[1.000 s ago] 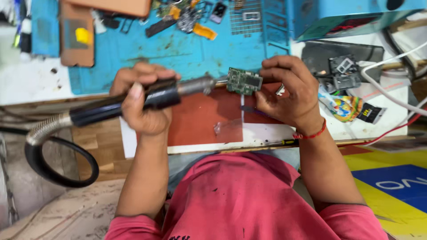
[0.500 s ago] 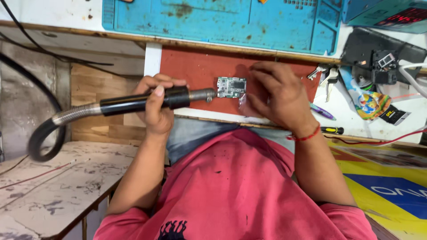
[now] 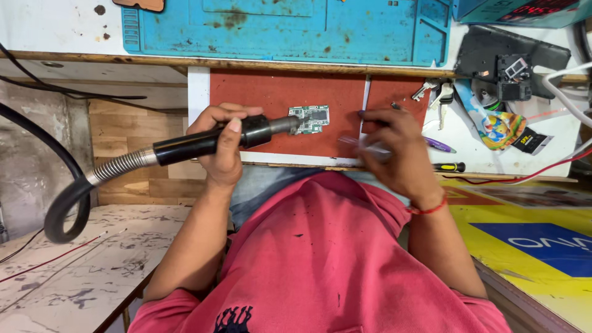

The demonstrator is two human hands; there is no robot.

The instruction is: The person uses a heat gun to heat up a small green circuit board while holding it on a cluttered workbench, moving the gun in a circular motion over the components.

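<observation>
**Hot-air handle aimed at a small circuit board**

Nearest, low in the view, lies the person's red shirt (image 3: 320, 259). Just beyond it the left hand (image 3: 223, 143) is closed around the black hot-air handle (image 3: 203, 143), whose ribbed metal hose (image 3: 117, 166) trails off to the left. To the right, the right hand (image 3: 394, 151) is curled over a thin tool (image 3: 364, 145); the tool is blurred, so what it is cannot be told. Between the two hands, slightly farther off, the small green circuit board (image 3: 310, 118) lies flat on the red mat (image 3: 277, 98). The handle's metal nozzle (image 3: 285, 125) reaches the board's left edge, while the right hand stays apart from it. Farther away sits the blue work mat (image 3: 290, 31), and at far right a dark device (image 3: 512, 58) rests above a colourful packet (image 3: 493, 126).
</observation>
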